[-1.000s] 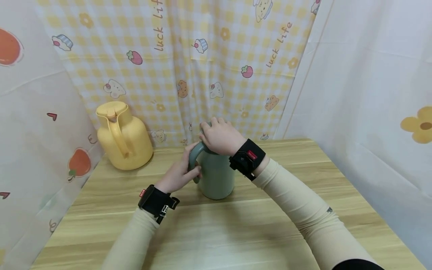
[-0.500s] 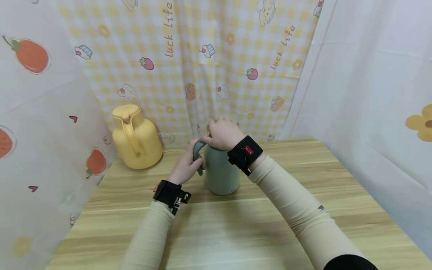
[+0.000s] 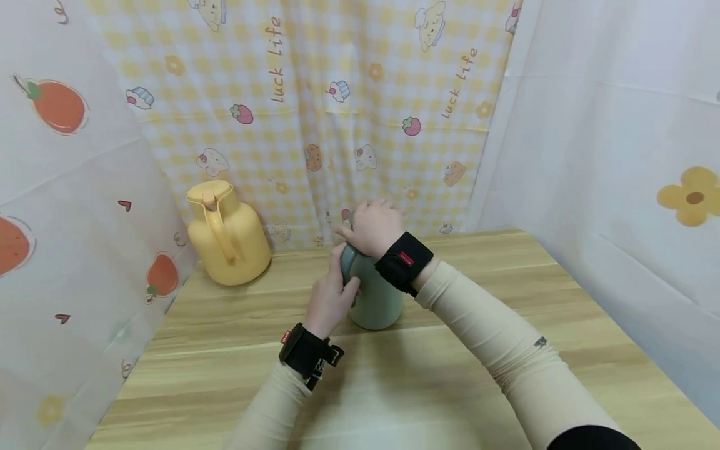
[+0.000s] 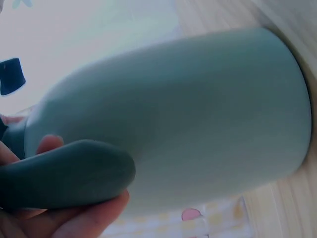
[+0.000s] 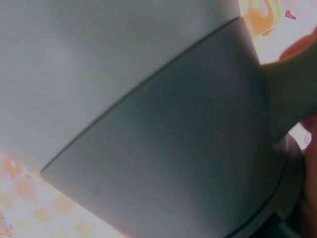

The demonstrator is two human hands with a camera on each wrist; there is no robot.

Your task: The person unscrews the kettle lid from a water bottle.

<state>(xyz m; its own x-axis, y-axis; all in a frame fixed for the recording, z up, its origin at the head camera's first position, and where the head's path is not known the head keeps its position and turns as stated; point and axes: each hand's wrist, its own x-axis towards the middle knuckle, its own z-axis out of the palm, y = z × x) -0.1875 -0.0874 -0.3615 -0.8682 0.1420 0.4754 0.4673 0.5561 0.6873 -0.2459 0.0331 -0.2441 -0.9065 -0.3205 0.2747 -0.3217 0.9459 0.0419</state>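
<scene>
A sage-green thermos jug (image 3: 379,303) stands upright on the wooden table in the head view. My left hand (image 3: 330,301) grips its darker handle (image 3: 347,262), with fingers curled round it. Over the jug's top lies my right hand (image 3: 378,228), its fingers bent down on the lid, which it mostly hides. The left wrist view shows the jug body (image 4: 198,109) lying sideways across the picture and the handle (image 4: 74,173) between finger and thumb. Filling the right wrist view is the jug's shoulder (image 5: 173,134) with a thin seam; fingers (image 5: 311,168) show at the right edge.
A yellow jug (image 3: 233,240) with a lid and handle stands at the back left of the table (image 3: 185,375). Behind the table hangs a yellow checked curtain (image 3: 270,144). White printed cloth closes off the left (image 3: 101,250) and right (image 3: 579,175) sides.
My left hand and the handle have swung rightward and nearer to me, so the green jug has turned somewhat. The right hand stays on top, its thumb now sticking out leftward. The view has shifted slightly.
</scene>
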